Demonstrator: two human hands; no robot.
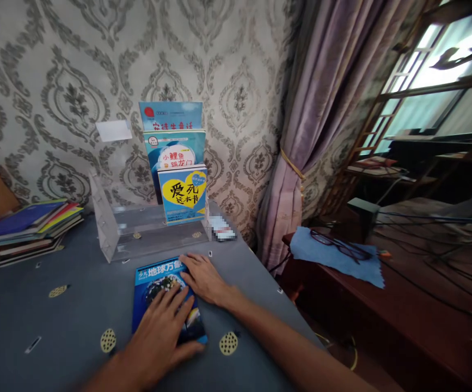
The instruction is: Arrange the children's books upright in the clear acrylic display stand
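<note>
A blue book (142, 294) with a globe on its cover lies flat on the grey tablecloth. Spread over the lower part of that cover is my left hand (164, 321), its fingers apart. My right hand (203, 277) rests at the book's upper right edge, fingers stretched out and touching the cover. Beyond the book stands a clear acrylic rack (105, 223). Its right side holds upright books in steps: a blue one with a yellow heart (183, 196) in front, a teal one (154, 155) behind, and a light blue one (170, 113) at the back.
A stack of books (31, 223) lies at the table's left. Just right of the rack is a phone-like item (221, 227), its face blurred. Glasses (339, 245) rest on a blue cloth (309, 247) on the red-brown desk (407, 305), among black cables. A purple curtain (317, 98) hangs behind.
</note>
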